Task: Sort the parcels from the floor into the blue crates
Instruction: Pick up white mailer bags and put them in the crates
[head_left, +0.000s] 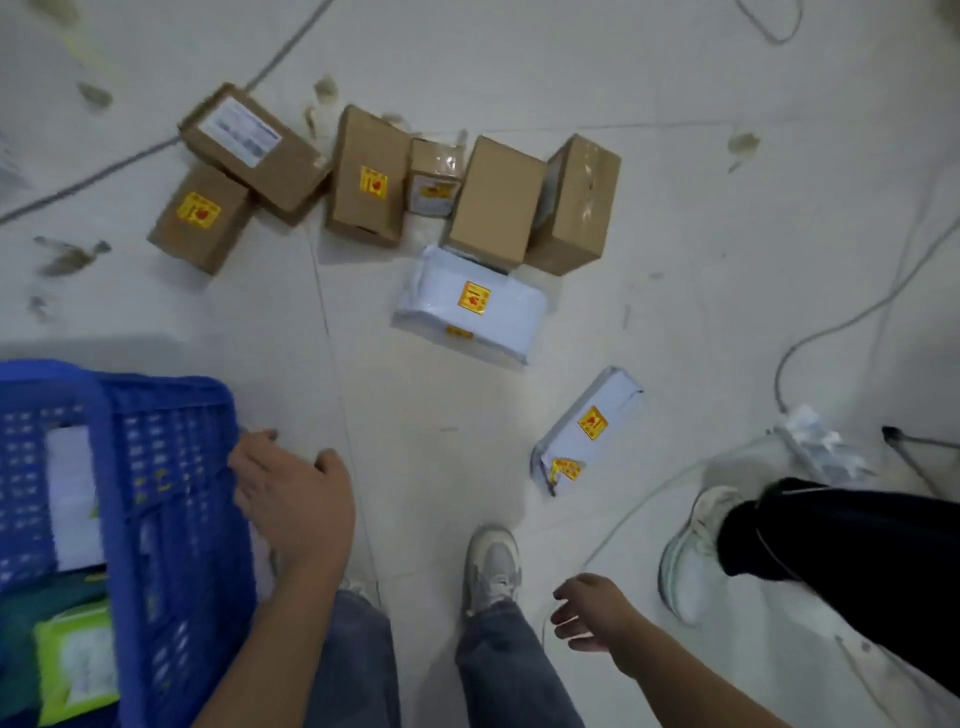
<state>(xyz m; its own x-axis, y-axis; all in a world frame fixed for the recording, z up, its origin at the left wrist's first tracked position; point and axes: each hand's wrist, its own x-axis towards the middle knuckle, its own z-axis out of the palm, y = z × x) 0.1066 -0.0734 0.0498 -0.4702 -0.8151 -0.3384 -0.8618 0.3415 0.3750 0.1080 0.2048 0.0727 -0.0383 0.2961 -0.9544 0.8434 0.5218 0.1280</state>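
Blue crate (171, 499) sits nearest, at my 8 o'clock, with a white parcel (72, 499) and a green packet (78, 670) already inside. My left hand (291, 499) rests against its right wall, fingers relaxed and slightly spread, pinching nothing. My grey shoe (491, 569) points to 12 o'clock. My right hand (592, 613) hangs at 5 o'clock, fingers loosely curled, holding nothing.

On the floor (675, 312), from 11 to 1 o'clock, lies a row of brown cardboard boxes (369, 176): two overlap at the left, and several carry yellow stickers. Just below the row at 12 o'clock is a large white mailer (467, 306), touching the boxes above it. A smaller white mailer (587, 426) lies tilted at 1 o'clock, apart from the rest.

At 3 o'clock another person's leg (841, 561) and white shoe (696, 556) stand near a power strip (815, 447) and grey cables (852, 322).
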